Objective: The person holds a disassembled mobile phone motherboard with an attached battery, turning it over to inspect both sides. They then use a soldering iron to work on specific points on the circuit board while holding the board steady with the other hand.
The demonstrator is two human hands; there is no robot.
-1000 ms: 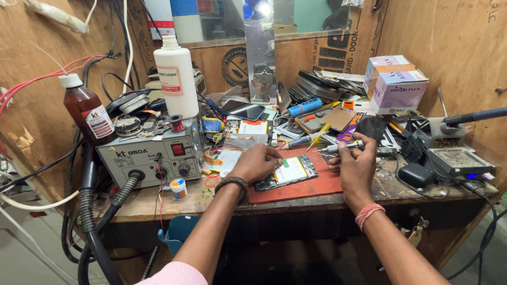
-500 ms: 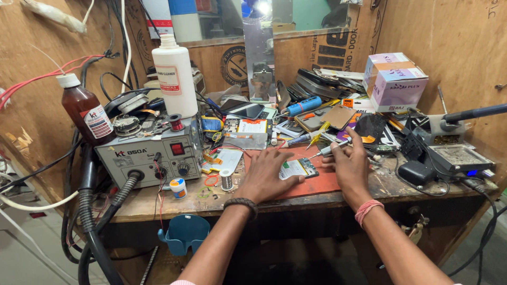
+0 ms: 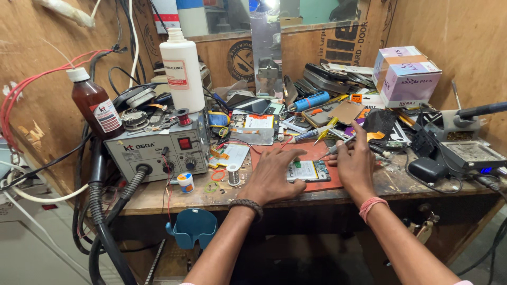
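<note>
At the centre of the frame, the opened phone (image 3: 308, 171) lies on a red mat (image 3: 317, 153); the left hand (image 3: 274, 177) presses flat on it, holding nothing, while the right hand (image 3: 355, 163) pinches a thin tool (image 3: 338, 149). Probing seems underway; steadying matters next.

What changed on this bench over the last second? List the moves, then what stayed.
The left hand dropped from a raised grip to lie flat, steadying the opened phone on the red mat. The right hand shifted slightly left, tool tip now by the phone's top edge. The grey station, bottles and clutter stayed put.
</note>
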